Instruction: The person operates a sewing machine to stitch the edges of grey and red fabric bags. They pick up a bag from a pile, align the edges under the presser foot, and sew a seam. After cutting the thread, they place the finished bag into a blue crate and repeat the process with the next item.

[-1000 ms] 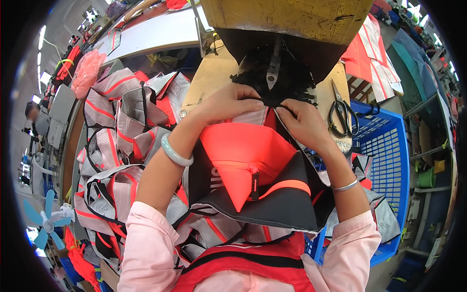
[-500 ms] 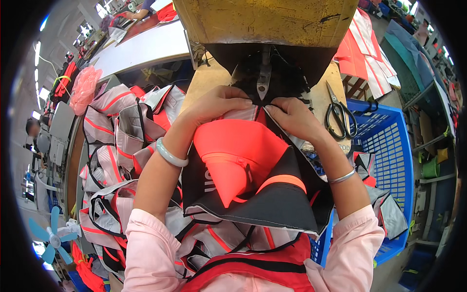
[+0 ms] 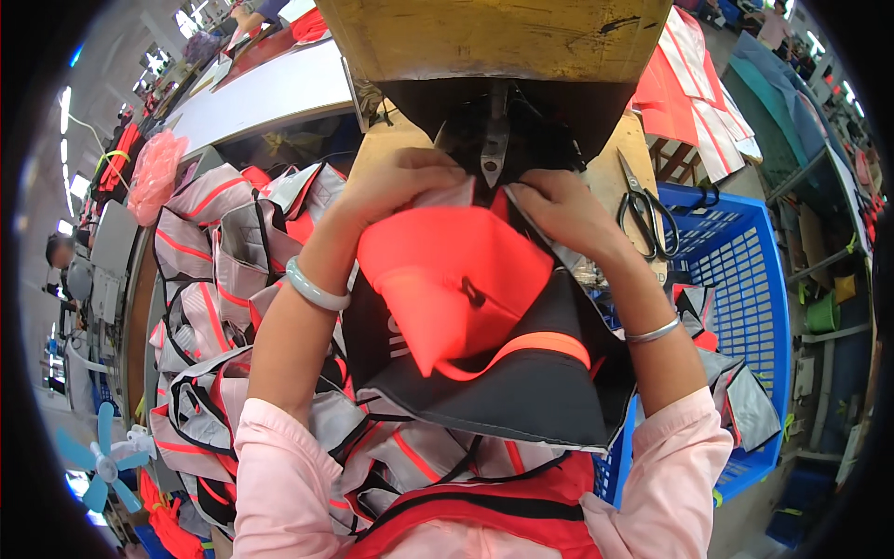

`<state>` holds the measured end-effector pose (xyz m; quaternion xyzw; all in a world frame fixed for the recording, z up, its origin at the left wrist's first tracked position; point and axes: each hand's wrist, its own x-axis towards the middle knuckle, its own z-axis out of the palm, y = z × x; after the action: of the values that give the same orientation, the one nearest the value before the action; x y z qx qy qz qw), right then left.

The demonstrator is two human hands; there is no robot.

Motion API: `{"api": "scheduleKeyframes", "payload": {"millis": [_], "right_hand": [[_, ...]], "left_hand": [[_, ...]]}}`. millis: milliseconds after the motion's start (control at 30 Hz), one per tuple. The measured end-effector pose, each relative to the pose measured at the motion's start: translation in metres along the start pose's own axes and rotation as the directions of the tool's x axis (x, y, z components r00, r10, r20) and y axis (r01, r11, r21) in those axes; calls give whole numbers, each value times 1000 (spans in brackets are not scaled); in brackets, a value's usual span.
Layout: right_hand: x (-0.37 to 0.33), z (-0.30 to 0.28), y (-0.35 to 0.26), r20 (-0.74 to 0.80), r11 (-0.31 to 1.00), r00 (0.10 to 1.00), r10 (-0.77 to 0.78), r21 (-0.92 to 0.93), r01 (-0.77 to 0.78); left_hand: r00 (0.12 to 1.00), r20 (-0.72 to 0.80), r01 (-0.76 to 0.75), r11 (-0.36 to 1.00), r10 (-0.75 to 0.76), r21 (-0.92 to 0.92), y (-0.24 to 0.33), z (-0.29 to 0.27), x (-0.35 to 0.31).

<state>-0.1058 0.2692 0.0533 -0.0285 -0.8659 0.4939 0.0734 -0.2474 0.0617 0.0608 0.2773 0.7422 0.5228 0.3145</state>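
Between my hands hangs a half-sewn fabric piece of bright coral and black cloth, a black flap with a coral strip spread below. My left hand pinches its upper left edge, and my right hand pinches the upper right edge. Both sets of fingertips are closed on the cloth beside the sewing machine's presser foot. The needle area behind the foot is dark and partly hidden under the machine head. Black-handled scissors lie on the wooden table to the right of my right hand.
A pile of grey, coral and black sewn pieces fills the left side and reaches below my arms. At right stands a blue plastic basket holding similar pieces. Coral and white panels lie behind it. A white tabletop is at back left.
The coral cloth has shifted slightly and its folds have flattened, baring a small dark opening. My hands have spread a little farther apart at the presser foot, still pinching the edges.
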Motion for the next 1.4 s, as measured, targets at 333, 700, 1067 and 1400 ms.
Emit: {"api": "scheduleKeyframes", "payload": {"millis": [333, 700, 1067, 1400], "right_hand": [[-157, -60, 15, 95, 983, 979, 179, -63, -174], [-332, -185, 105, -579, 905, 755, 306, -70, -421], [-60, -78, 92, -437, 459, 886, 154, -763, -456], [-182, -49, 87, -451, 957, 891, 47, -235, -169]], "left_hand": [[994, 93, -63, 997, 59, 40, -16, 26, -88], [941, -171, -260, 947, 292, 187, -8, 85, -124], [932, -252, -238, 963, 263, 123, -21, 117, -125], [949, -266, -156, 985, 169, 69, -26, 114, -115]]}}
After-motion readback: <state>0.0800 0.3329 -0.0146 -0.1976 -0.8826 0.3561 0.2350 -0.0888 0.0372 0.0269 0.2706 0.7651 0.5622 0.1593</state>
